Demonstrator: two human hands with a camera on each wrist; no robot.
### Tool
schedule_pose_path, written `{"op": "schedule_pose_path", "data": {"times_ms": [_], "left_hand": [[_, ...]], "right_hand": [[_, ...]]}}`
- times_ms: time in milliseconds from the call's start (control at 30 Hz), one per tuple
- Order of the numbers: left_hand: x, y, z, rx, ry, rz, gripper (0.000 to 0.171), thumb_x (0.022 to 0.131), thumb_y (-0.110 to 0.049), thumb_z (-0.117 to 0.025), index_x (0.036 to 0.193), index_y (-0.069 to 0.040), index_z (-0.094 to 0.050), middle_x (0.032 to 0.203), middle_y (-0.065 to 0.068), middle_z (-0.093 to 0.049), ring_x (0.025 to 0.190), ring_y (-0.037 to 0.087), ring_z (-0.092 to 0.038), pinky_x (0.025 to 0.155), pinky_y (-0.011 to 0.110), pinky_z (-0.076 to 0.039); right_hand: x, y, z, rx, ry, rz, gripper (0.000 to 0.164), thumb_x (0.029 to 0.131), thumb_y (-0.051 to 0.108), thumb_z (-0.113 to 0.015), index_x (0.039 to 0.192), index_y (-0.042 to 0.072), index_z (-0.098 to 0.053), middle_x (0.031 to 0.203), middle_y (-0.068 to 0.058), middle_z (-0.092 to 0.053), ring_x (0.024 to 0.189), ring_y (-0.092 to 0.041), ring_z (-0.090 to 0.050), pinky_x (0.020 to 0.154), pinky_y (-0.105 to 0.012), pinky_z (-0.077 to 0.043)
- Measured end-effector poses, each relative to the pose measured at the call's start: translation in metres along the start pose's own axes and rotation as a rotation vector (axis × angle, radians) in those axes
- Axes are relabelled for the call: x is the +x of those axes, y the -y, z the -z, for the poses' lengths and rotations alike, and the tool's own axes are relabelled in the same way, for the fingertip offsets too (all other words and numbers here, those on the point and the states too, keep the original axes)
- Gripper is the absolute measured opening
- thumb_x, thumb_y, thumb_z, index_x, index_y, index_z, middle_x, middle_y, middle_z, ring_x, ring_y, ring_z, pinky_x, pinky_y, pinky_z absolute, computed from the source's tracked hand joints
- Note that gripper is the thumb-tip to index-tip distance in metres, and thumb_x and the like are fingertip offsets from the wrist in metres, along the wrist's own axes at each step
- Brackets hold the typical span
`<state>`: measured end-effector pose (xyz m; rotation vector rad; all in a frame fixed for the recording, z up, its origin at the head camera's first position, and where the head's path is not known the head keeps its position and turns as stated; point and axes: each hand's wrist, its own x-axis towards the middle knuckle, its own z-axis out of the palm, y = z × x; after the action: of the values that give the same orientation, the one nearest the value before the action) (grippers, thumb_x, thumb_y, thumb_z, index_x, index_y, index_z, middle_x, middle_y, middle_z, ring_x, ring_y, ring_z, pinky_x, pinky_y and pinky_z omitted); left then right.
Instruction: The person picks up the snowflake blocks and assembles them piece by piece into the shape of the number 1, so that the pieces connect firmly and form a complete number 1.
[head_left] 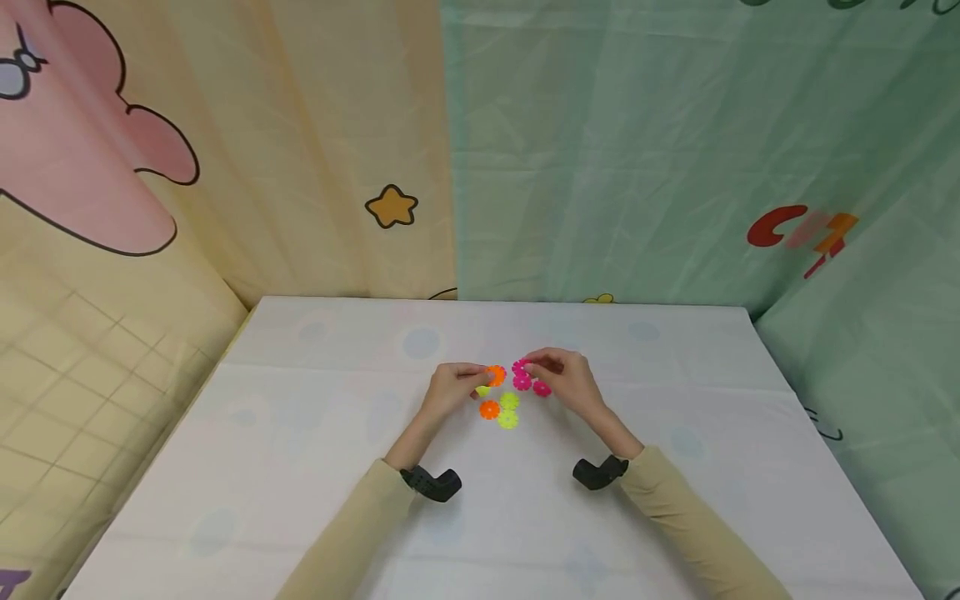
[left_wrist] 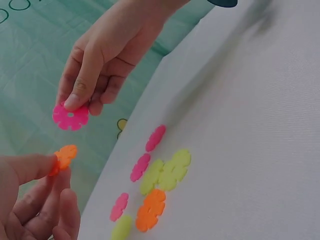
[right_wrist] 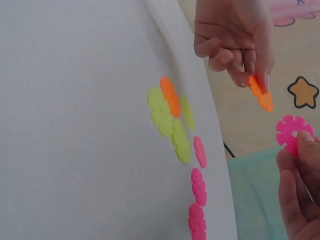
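Between left thumb and fingertips, the left hand [head_left: 452, 388] pinches an orange notched plastic disc [left_wrist: 66, 157], raised above the table. The right hand [head_left: 567, 382] pinches a pink notched disc [right_wrist: 291, 131] by its edge, also lifted, with a small hole showing at its centre. The two held discs face each other across a small gap. Below them on the white table lie three yellow-green discs [right_wrist: 160, 112], one orange disc [left_wrist: 150, 211] and three pink discs [left_wrist: 140, 167]. The yellow-green and orange ones sit close together; the pink ones form a loose row.
A white cloth with faint spots covers the table [head_left: 300, 467]. Behind its far edge hangs a patterned curtain [head_left: 600, 167], half beige and half green. Each wrist wears a black camera mount [head_left: 431, 483] that juts inward over the table.
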<state>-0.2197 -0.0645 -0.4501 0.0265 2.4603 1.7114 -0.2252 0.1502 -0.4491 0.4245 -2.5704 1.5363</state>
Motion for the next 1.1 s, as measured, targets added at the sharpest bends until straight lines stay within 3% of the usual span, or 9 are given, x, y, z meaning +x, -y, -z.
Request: {"op": "schedule_pose_path", "data": {"times_ms": [233, 400, 567, 633, 900, 1100], "left_hand": [[0.005, 0.001, -0.001, -0.054, -0.006, 0.026, 0.03, 0.091, -0.024, -0.066, 0.11, -0.002, -0.071, 0.1, 0.013, -0.073, 0.065, 0.014, -0.059, 0.071, 0.028, -0.053], [0.006, 0.0, -0.003, -0.113, 0.01, 0.019, 0.03, 0.09, -0.023, -0.067, 0.111, -0.001, -0.07, 0.099, 0.014, -0.073, 0.063, 0.012, -0.059, 0.07, 0.023, -0.051], [0.005, -0.003, -0.005, -0.136, 0.021, 0.013, 0.03, 0.091, -0.023, -0.065, 0.111, -0.001, -0.07, 0.098, 0.015, -0.073, 0.071, 0.021, -0.064, 0.069, 0.021, -0.052], [0.004, -0.004, -0.006, -0.139, 0.023, 0.022, 0.031, 0.091, -0.024, -0.065, 0.112, -0.001, -0.07, 0.098, 0.015, -0.073, 0.076, 0.025, -0.064, 0.069, 0.022, -0.051], [0.004, -0.006, -0.007, -0.119, 0.035, 0.064, 0.033, 0.093, -0.028, -0.063, 0.115, -0.004, -0.069, 0.098, 0.011, -0.074, 0.064, 0.013, -0.058, 0.067, 0.023, -0.044], [0.004, -0.011, -0.008, -0.11, 0.045, 0.07, 0.032, 0.093, -0.028, -0.062, 0.114, -0.004, -0.07, 0.096, 0.011, -0.074, 0.063, 0.013, -0.058, 0.067, 0.025, -0.044]], "right_hand": [[0.0, 0.004, -0.003, 0.061, -0.05, 0.024, 0.017, 0.088, 0.015, -0.07, 0.101, 0.005, -0.073, 0.094, -0.014, -0.073, 0.08, -0.033, -0.068, 0.068, -0.014, -0.052], [-0.003, 0.016, -0.004, 0.061, -0.074, 0.091, 0.018, 0.087, 0.008, -0.068, 0.102, -0.003, -0.071, 0.095, -0.019, -0.073, 0.082, -0.03, -0.07, 0.07, -0.012, -0.051], [-0.004, 0.021, -0.004, 0.048, -0.073, 0.117, 0.018, 0.087, 0.005, -0.068, 0.102, -0.005, -0.07, 0.095, -0.021, -0.072, 0.082, -0.031, -0.07, 0.07, -0.011, -0.051], [0.0, 0.01, -0.007, 0.06, -0.075, 0.125, 0.018, 0.087, 0.008, -0.068, 0.101, -0.003, -0.07, 0.094, -0.019, -0.072, 0.081, -0.029, -0.069, 0.07, -0.012, -0.051], [0.001, 0.004, -0.007, 0.055, -0.079, 0.136, 0.015, 0.088, 0.011, -0.068, 0.099, 0.001, -0.07, 0.093, -0.014, -0.072, 0.079, -0.023, -0.066, 0.069, -0.014, -0.052], [0.001, 0.006, -0.007, 0.049, -0.072, 0.149, 0.015, 0.089, 0.01, -0.067, 0.1, 0.001, -0.07, 0.095, -0.014, -0.072, 0.08, -0.024, -0.065, 0.07, -0.015, -0.052]]}}
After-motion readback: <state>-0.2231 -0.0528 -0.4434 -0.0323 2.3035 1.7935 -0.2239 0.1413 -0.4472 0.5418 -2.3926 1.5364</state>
